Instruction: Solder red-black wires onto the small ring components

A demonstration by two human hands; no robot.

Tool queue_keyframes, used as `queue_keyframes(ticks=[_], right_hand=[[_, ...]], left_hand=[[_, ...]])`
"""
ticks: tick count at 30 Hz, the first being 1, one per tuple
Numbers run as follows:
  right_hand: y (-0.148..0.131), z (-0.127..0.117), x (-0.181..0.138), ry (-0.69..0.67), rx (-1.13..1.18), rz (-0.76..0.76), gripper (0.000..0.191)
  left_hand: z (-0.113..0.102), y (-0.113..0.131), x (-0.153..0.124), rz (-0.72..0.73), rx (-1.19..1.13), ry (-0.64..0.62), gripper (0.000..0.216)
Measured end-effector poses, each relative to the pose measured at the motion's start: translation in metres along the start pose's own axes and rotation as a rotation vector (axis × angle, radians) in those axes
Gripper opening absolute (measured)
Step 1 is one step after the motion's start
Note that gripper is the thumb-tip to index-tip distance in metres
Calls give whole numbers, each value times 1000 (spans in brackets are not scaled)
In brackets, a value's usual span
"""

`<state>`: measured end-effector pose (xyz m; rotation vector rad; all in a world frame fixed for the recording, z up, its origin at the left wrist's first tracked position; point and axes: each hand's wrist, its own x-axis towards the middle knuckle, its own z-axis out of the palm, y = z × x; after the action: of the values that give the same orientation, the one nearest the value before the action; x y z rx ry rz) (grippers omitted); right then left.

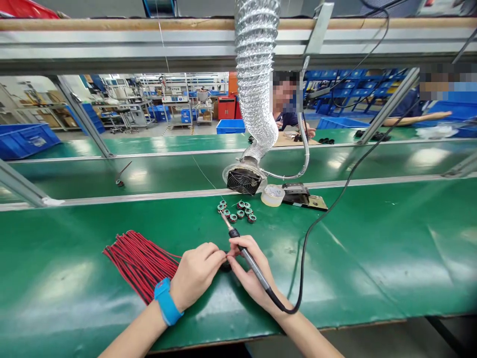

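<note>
R hand's (260, 257) grip held soldering iron (256, 271), tip nr round boards (240, 214); L hand's (199, 271) narrow pinch seemed on dark part (225, 267) b/w both. Steady hold, tip clear of skin, prob. worked best.

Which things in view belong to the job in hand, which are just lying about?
Likely the job:
- soldering iron, in right hand
- red-black wires
- round boards
- fan

Likely just lying about:
- tape roll
- blue bin, far left
</note>
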<state>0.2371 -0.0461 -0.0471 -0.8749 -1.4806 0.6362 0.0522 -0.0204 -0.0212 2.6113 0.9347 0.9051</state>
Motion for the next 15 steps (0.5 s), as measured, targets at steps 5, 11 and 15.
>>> queue_keyframes(ticks=[5, 11, 15], right_hand=[[3, 0, 0, 17, 76, 46, 38], [-2, 7, 2, 81, 51, 22, 33], [-9, 17, -1, 182, -84, -108, 28]], left_hand=[[8, 1, 2, -185, -228, 48, 23], [10, 6, 15, -732, -908, -64, 32], [14, 10, 17, -833, -1233, -9, 35]])
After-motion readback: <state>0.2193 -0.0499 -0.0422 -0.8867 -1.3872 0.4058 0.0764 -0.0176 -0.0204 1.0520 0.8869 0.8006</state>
